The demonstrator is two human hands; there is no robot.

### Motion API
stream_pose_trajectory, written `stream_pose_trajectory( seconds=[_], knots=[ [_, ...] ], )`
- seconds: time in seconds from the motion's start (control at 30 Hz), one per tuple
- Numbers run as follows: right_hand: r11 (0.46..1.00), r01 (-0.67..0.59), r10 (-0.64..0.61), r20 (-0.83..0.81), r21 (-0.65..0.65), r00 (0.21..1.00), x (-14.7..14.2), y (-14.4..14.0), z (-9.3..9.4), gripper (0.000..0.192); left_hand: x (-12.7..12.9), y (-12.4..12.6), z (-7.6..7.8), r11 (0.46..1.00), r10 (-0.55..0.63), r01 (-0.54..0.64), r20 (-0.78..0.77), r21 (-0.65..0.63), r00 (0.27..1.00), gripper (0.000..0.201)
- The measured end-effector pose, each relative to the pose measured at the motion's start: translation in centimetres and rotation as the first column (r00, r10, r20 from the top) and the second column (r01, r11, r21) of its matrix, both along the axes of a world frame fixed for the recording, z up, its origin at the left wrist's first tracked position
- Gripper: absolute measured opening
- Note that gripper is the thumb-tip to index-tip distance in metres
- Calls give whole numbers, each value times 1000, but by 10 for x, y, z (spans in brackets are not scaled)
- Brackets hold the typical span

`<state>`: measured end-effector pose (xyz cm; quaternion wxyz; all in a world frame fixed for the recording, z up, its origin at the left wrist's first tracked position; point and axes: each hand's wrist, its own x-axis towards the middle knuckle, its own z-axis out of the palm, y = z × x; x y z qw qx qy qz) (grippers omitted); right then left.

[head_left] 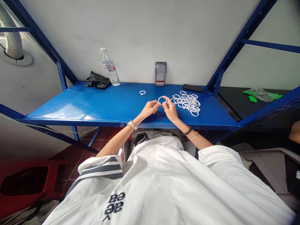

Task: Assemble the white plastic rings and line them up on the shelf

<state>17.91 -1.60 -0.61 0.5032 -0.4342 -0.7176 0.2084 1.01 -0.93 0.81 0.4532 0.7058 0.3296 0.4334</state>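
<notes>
Between my two hands is a white plastic ring [162, 97], raised a little over the blue table near its front edge. My left hand [150, 108] pinches the ring's lower left side with closed fingers. My right hand [170, 108] grips its right side between thumb and fingers. A loose pile of similar white rings [187, 102] lies just right of my right hand. One single white ring [142, 92] rests apart on the table, beyond my left hand. The finer detail of the held ring is too small to make out.
On the blue table [112, 107], a water bottle [110, 68] and black plastic bag [97, 80] stand at back left. A phone [160, 74] leans on the wall; a dark phone [192, 88] lies behind the pile. Blue frame posts flank the table. Another person's hand [294, 132] shows far right.
</notes>
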Motion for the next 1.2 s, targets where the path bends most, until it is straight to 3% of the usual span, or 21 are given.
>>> stream_pose_trajectory(
  seconds=[0.17,0.47,0.73,0.87,1.0,1.2],
  knots=[
    [1000,-13,13,5,11,1000,0,-1,1,42,0,2,-1,998,55,-57,65,27,996,58],
    [989,-104,106,16,-101,994,-4,-5,6,29,-1,3,-1,989,135,-142,133,45,982,54],
    [968,-168,158,-67,-185,985,-5,-4,6,40,0,-1,2,989,150,-151,126,-7,981,50],
    [979,-139,125,-99,-151,987,-4,-5,7,44,0,-2,4,989,148,-150,139,8,979,47],
    [994,-68,55,-143,-90,988,-2,-7,9,44,0,-3,3,993,104,-111,126,50,987,48],
    [999,4,-15,-218,-53,976,0,-7,10,42,0,-3,1,999,-31,33,-55,42,998,49]
  ],
)
